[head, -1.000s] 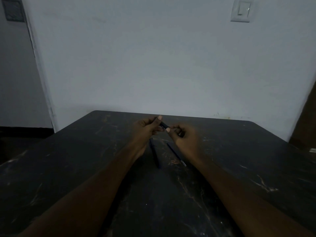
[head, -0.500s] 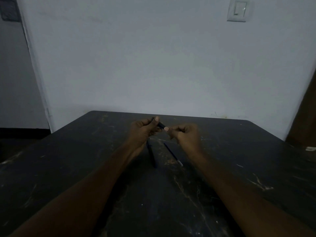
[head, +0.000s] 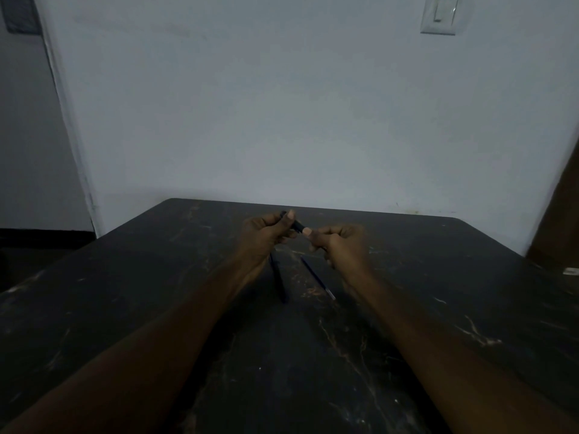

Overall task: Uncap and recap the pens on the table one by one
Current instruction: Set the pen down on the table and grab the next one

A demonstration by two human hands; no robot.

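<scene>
Left hand (head: 264, 236) fingers (head: 290, 215) curled, thumb on top of a short dark cylindrical pen (head: 296, 226), pinching its left end; right hand (head: 340, 245) fingers (head: 307, 232) curled too, thumb tip at the pen's right end, rest of that end hidden inside the fist; too dark to tell if the cap is on or off; pen held in the air between both hands, tilted, left end higher, over the far middle of the tabletop; hands just beside each other, not touching; bare forearms run in from the bottom corners.

Under the hands two more pens lie on the black marble-look tabletop (head: 438, 292) with pale veins; thick dark pen (head: 279, 278) below the left wrist, near end pointing at the person; thin dark pen with pale tip (head: 316, 277) just right of it, slanting lower right, pale tip nearer the person; the two lie apart.

Behind the tabletop a plain white wall (head: 282, 104); white light switch plate (head: 438, 14) upper right; brown wooden edge (head: 560, 214) at far right; small pale object (head: 571, 271) near it, too small to tell.
</scene>
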